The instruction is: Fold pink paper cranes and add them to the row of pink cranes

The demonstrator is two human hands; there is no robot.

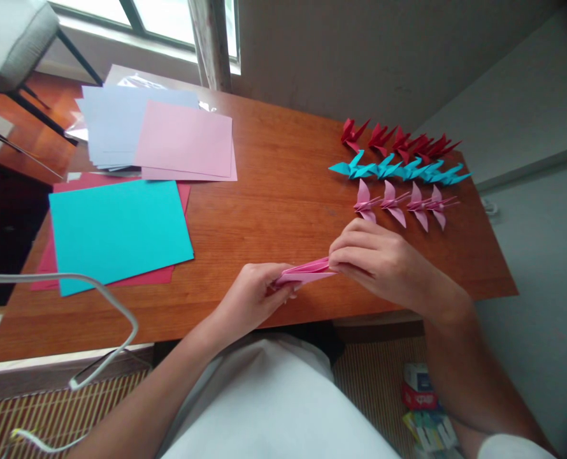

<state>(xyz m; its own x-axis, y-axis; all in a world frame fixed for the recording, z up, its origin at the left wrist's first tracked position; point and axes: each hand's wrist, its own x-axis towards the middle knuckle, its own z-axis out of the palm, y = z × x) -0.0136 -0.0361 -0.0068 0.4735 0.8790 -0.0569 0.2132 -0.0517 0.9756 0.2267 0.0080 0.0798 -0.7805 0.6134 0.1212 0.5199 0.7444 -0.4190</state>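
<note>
My left hand (255,294) pinches one end of a folded pink paper piece (307,271) just above the near edge of the wooden table (274,172). My right hand (379,258) grips the other end of the same piece, fingers closed on it. Just beyond my right hand lie three rows of finished paper cranes: a pink row (405,204) nearest, a teal row (398,169) behind it, and a red row (398,141) at the back.
Sheets of paper lie on the table's left half: a teal sheet (118,233) over dark pink sheets, with pale pink sheets (185,140) and lavender sheets (111,124) farther back. A white cable (106,299) loops at the left. Small boxes (422,401) sit on the floor.
</note>
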